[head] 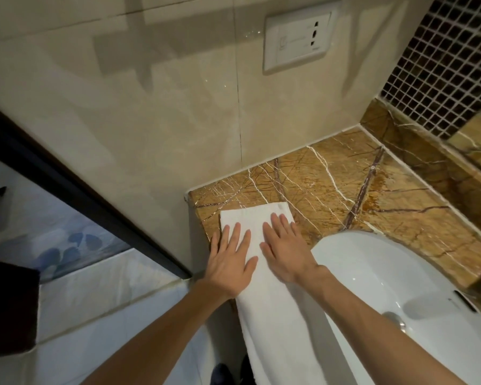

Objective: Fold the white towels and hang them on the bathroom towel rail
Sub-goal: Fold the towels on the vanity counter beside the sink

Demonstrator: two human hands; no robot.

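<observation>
- Head view: long white folded terry towel [264,315] hangs over the brown veined marble counter [345,184] edge, lower end cut off.
- Left hand [229,262] and right hand [285,251] press it flat, fingers straight, gripping nothing.
- White ceramic basin [386,273] just beside.

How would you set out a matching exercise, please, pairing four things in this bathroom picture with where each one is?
Things:
1. towel
2. basin
3. socket
4. left hand

Places:
A. on the beige wall
B. flat on the towel's left half
C. set in the counter, right of the towel
D. along the counter's left end, hanging over its front edge

Pairs: 1-D, 2-C, 3-A, 4-B
</observation>
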